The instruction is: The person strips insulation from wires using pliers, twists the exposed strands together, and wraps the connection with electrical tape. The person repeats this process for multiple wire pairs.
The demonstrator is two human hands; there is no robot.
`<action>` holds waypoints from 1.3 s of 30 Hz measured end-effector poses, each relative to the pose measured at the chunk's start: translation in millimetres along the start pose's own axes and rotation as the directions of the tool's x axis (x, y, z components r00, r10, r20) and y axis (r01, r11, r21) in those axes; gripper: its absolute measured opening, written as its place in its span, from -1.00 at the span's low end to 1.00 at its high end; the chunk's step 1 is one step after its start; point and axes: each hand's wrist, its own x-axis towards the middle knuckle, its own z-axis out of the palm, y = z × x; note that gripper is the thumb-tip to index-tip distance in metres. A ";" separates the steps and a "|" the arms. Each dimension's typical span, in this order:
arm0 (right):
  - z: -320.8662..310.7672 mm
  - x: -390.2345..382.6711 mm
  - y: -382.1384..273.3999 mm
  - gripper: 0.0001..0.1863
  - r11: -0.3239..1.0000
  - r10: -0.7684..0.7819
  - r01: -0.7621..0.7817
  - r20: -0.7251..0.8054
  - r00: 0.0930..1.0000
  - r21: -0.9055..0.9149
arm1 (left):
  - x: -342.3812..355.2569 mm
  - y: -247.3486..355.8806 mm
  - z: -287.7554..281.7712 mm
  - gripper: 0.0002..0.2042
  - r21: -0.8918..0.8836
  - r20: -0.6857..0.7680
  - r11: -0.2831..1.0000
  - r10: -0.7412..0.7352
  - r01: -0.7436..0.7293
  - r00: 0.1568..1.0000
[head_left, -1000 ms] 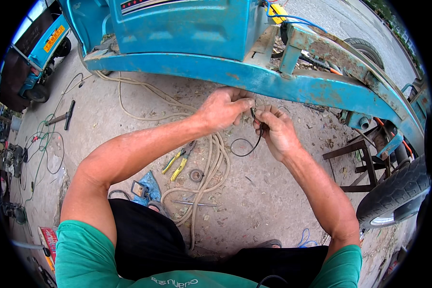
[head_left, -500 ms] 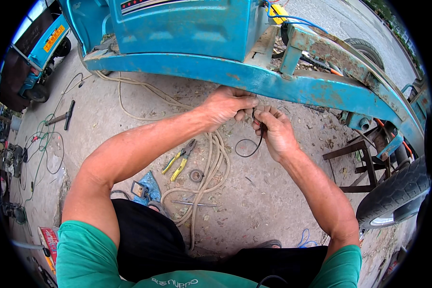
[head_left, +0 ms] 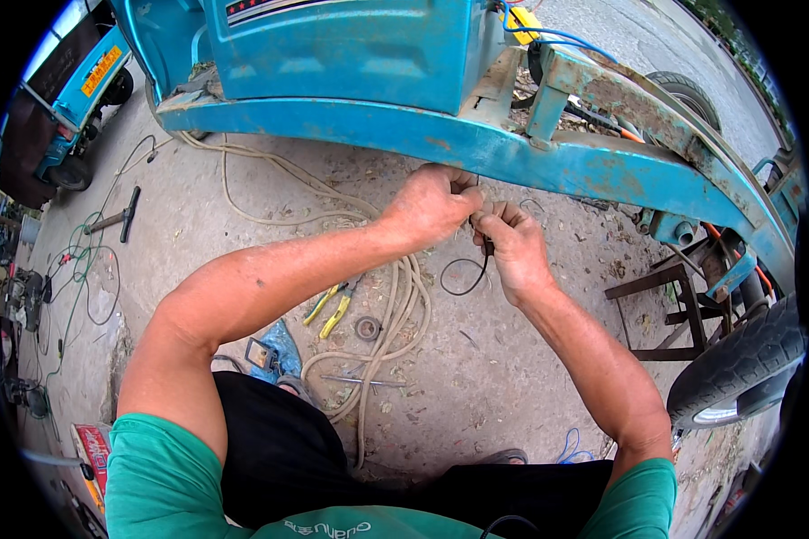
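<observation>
Just under the blue metal frame rail (head_left: 360, 126) of a vehicle, my two hands meet at a thin black wire (head_left: 463, 294). My right hand (head_left: 517, 247) pinches it between thumb and fingers, and a loose loop of it hangs below. Closed at the same spot, my left hand (head_left: 433, 205) has its fingertips against those of the right; they appear to grip the wire too, though the exact contact is hidden. The upper end of the wire goes up toward the rail. Yellow-handled pliers (head_left: 335, 311) lie on the ground, partly behind my left forearm.
A beige hose (head_left: 391, 337) winds over the ground beside a small round ring (head_left: 367, 329). A hammer (head_left: 124, 218) and green wires lie at the left. On the right stand a dark metal stool (head_left: 683, 310) and a tyre (head_left: 737, 364). Another blue vehicle (head_left: 85, 103) is at far left.
My left hand has turned and moved slightly down and right, its fingers now against the right hand's. My left forearm has lowered, covering more of the pliers. The right hand has barely moved.
</observation>
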 end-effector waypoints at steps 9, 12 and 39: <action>-11.3 8.4 -11.6 -0.89 0.854 0.347 -0.411 0.239 0.907 0.319 | 8.0 -13.4 -16.3 -0.82 -0.542 0.354 0.803 -0.049 0.248 0.934; -16.1 13.5 -14.0 -0.92 0.796 0.377 -0.496 0.357 0.854 0.346 | 8.6 -15.4 -21.6 -0.83 -0.576 0.478 0.759 0.013 0.303 0.878; 2.9 4.3 -2.9 -0.85 0.935 -0.157 0.121 -0.084 0.984 -0.334 | -24.0 -9.5 7.7 -0.82 0.108 -0.153 0.979 0.188 -0.172 0.970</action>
